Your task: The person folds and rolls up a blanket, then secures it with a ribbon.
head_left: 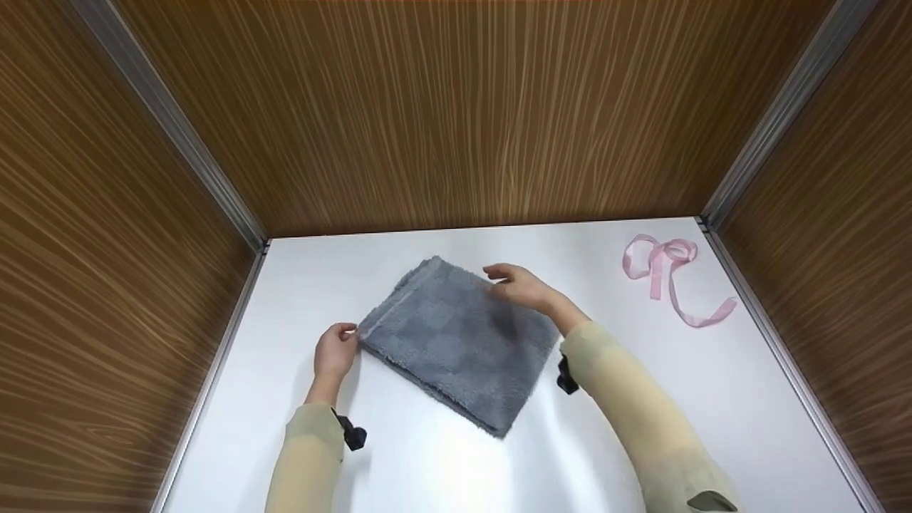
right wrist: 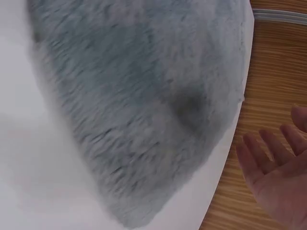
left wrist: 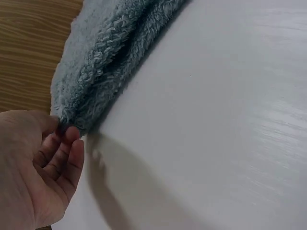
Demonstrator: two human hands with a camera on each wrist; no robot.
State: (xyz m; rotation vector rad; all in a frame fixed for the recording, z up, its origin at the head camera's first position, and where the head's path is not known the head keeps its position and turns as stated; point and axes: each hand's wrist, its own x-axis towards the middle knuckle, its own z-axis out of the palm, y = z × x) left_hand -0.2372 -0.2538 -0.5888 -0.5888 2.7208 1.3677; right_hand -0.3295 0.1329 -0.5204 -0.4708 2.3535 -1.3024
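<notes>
A grey fluffy towel (head_left: 456,338), folded into a rough square, lies askew on the white table (head_left: 427,456). My left hand (head_left: 346,333) pinches its left corner between thumb and fingers. The left wrist view shows that hand (left wrist: 64,128) up close, holding the tip of the towel (left wrist: 105,62). My right hand (head_left: 500,279) hovers over the towel's far right part with its fingers loosely extended. Seen from the right wrist, the palm of that hand (right wrist: 280,158) is spread, holds nothing, and is clear of the towel (right wrist: 144,110).
A pink ribbon (head_left: 666,274) tied in a bow lies at the table's back right corner. Wooden walls (head_left: 456,114) with metal corner strips close in the table at the back and on both sides.
</notes>
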